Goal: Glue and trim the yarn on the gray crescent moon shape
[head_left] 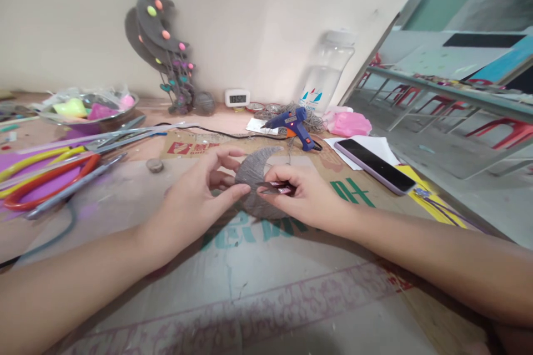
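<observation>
A crescent moon shape (250, 169) wound in grey yarn is in front of me, just above the cardboard. My left hand (204, 188) grips its left edge, thumb on the near face and fingers behind. Between the thumb and fingers of my right hand (308, 191) is a small pair of tweezers (280, 188), with dark tips and a pink patterned part. The tips point left across the crescent's yarn surface; whether they pinch a strand I cannot tell. The right hand hides part of the crescent's right side.
A blue glue gun (291, 122) lies behind the hands, near a water bottle (327, 72) and a phone (375, 165). Scissors (54, 177) with red and yellow handles are at left, before a metal bowl (87, 116). A decorated grey moon ornament (160, 33) leans on the wall.
</observation>
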The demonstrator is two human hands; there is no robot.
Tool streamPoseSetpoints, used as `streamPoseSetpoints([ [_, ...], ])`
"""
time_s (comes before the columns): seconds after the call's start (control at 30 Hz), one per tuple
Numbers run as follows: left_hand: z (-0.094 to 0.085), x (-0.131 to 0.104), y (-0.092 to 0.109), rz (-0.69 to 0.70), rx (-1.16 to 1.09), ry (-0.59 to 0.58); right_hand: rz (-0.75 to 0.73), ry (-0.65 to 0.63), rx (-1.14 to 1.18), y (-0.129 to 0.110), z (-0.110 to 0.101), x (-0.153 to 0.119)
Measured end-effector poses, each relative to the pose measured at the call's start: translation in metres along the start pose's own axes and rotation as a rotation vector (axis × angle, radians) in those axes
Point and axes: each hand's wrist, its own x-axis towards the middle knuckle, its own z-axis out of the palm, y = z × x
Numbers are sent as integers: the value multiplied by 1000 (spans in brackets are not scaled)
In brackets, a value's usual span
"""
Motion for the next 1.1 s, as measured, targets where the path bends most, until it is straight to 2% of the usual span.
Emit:
streamPoseSetpoints([
  [0.27,-4,1,2,198,231,57,-73,6,14,-1,1,-2],
  [0.67,-4,2,6,219,281,59,-109,-6,-42,0,2,-3],
  [0.77,-5,2,5,192,314,28,-109,-9,-50,1,2,-3],
  [0.9,-5,5,3,84,273,6,-89,-17,-37,2,2,-2],
  [1.1,-7,12,1,-29,45,171,-83,13,4,1,2,-1],
])
